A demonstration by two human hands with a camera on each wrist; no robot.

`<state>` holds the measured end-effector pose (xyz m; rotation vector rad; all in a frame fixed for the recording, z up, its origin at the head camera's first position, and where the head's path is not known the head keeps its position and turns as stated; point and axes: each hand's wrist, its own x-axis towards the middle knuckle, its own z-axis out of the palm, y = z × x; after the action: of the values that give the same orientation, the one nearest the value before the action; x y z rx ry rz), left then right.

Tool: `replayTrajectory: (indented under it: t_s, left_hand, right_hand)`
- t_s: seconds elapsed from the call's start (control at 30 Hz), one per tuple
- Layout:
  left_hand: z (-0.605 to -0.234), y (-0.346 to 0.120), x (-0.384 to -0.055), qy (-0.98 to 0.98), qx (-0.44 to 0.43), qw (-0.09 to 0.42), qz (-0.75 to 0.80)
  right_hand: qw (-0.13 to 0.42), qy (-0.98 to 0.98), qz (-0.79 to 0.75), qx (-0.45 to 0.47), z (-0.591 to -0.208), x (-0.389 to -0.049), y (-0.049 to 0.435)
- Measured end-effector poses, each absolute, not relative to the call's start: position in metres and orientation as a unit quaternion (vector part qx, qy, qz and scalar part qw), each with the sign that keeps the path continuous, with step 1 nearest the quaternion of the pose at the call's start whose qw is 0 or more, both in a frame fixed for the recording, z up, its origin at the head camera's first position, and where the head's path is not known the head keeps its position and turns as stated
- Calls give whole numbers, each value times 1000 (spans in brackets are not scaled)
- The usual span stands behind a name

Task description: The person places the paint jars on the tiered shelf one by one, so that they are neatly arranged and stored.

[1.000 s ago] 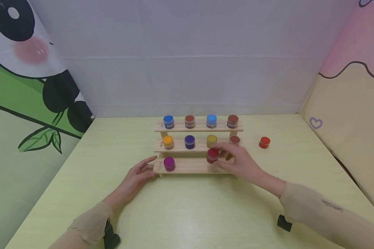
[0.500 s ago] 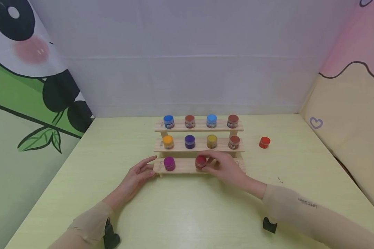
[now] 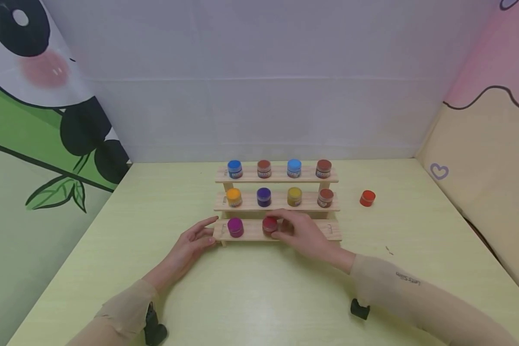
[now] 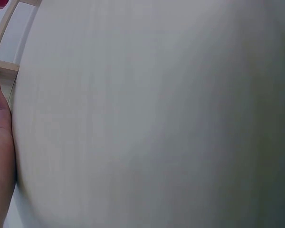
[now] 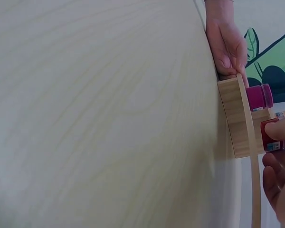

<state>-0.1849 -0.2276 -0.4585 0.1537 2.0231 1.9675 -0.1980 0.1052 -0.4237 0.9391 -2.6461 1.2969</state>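
Observation:
My right hand point(image 3: 302, 233) pinches a dark red paint jar point(image 3: 269, 226) between thumb and fingers, at the lowest step of a three-tier wooden rack point(image 3: 246, 237). In the right wrist view the jar point(image 5: 270, 135) stands upright right over the front plank. Left of it on this step is a magenta paint jar point(image 3: 235, 228). My left hand point(image 3: 193, 245) touches the rack's left end, fingers extended; the left wrist view catches only part of this hand point(image 4: 0, 142) beside the rack's leg.
More paint jars line the upper steps, among them a yellow-orange jar point(image 3: 233, 197), a dark blue jar point(image 3: 264, 197) and a light blue jar point(image 3: 293, 168). A bright red jar point(image 3: 367, 198) stands on the table point(image 3: 259, 293) right of the rack. A pale wall point(image 3: 259, 110) rises behind.
My right hand has carried the dark red jar leftward and down, from over the rack's right part to the lowest step nearer the magenta jar. The left hand has stayed in place.

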Motion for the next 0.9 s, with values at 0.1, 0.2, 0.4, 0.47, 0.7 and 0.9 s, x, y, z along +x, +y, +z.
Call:
replayTrajectory:
  t_s: [0.1,0.2,0.4,0.47,0.7,0.9]
  left_hand:
    - [-458,-228,-185,706,53,156,689]
    - [-457,-228,-184,704,53,157,690]
    - [-456,-227,-183,703,50,158,692]
    - [-456,-227,-183,701,51,158,693]
    - [-457,-227,-182,701,52,156,694]
    - [-456,-228,-183,703,52,156,692]
  right_hand:
    - [26,-857,418,300,-425,-198,103]
    - [28,-859,417,296,-426,-198,101]
    - [22,-859,418,295,-425,-197,99]
    - [21,-858,419,297,-425,-198,98]
    - [29,-860,410,302,-427,-199,95]
    - [20,-866,404,294,-426,-199,93]
